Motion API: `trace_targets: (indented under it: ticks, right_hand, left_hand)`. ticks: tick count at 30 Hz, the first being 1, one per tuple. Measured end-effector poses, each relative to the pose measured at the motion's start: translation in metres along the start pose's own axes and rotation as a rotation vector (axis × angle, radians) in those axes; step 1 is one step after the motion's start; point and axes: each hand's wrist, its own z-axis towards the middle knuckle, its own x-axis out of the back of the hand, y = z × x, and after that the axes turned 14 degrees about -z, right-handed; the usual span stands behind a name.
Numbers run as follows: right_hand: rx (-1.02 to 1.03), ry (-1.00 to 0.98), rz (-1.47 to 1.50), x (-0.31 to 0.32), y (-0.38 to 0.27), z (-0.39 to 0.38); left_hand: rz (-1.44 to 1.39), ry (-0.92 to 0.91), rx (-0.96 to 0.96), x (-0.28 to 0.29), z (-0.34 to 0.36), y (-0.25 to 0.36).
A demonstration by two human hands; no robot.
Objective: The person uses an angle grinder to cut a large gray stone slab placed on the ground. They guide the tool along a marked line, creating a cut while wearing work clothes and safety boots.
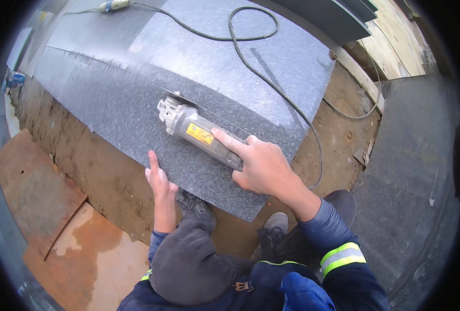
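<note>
Speckled grey stone slab [188, 67] looks scored, remainder unclear; our right fingers [229, 140] grip the grey cylindrical grinder [205, 136], left fingers' [153, 159] hold unclear.

From my distant seat I am counting two bare hands [160, 181] [265, 165] (one left, one right, both belonging to the wearer), one power tool [217, 147], one yellow label [200, 133], two shoes [194, 205] [277, 223] and one cable connector [113, 5]; I am also tallying two rust-brown sheets [35, 179] [92, 259].

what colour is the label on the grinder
Yellow: the label on the grinder shows best in the head view.
</note>
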Motion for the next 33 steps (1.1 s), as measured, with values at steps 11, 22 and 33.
trace_targets:
  ticks: [11, 22, 33]
  right_hand:
    - [-0.003, 0.014, 0.011, 0.0, 0.004, -0.003]
    - [0.012, 0.036, 0.039, -0.007, 0.004, 0.011]
    - [-0.024, -0.002, 0.031, 0.007, 0.008, -0.017]
  left_hand:
    - [-0.002, -0.016, -0.001, -0.002, 0.007, -0.001]
    - [0.011, -0.004, -0.02, -0.01, 0.001, -0.001]
    - [0.005, 0.006, -0.03, -0.003, 0.006, -0.003]
